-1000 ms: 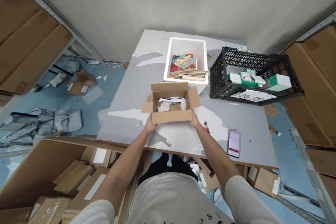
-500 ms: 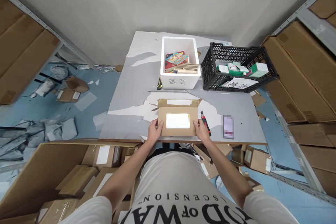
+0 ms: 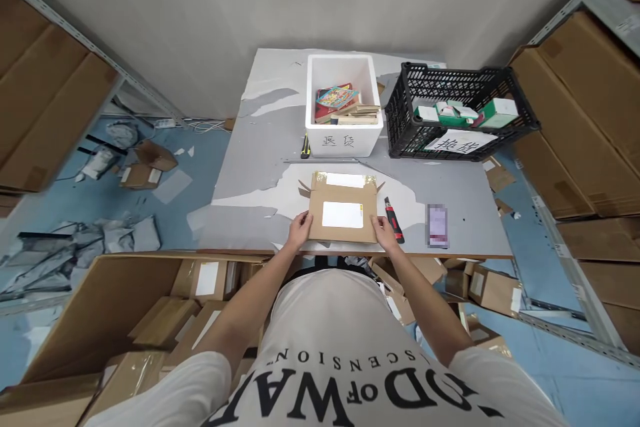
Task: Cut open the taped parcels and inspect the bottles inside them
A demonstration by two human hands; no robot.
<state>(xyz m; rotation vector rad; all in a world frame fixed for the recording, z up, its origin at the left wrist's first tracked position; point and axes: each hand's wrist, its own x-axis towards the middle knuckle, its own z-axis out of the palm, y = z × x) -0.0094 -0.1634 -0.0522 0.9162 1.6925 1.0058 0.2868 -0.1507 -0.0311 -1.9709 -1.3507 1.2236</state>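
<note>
Between my hands is a flat cardboard box [image 3: 345, 235] with a white label on its face. Its flap with clear tape and a white strip is folded out on the far side, and small side tabs stick out. My left hand [image 3: 299, 230] grips the box's left edge, and my right hand [image 3: 384, 232] grips the right edge. Just right of my right hand lies a red and black utility knife [image 3: 394, 220]. A phone [image 3: 437, 225] with a blurred screen lies further right on the table.
At the back of the table [image 3: 240, 180] stand a white foam box [image 3: 345, 141] of books and a black crate [image 3: 415, 140] of green and white boxes. A yellow and black knife [image 3: 305, 146] lies beside the foam box. A large carton [image 3: 75, 320] of parcels stands front left.
The box's far flap has tipped back and opened out flatter, showing more of the tape and side tabs. Both hands keep hold of its edges. The camera view has shifted slightly.
</note>
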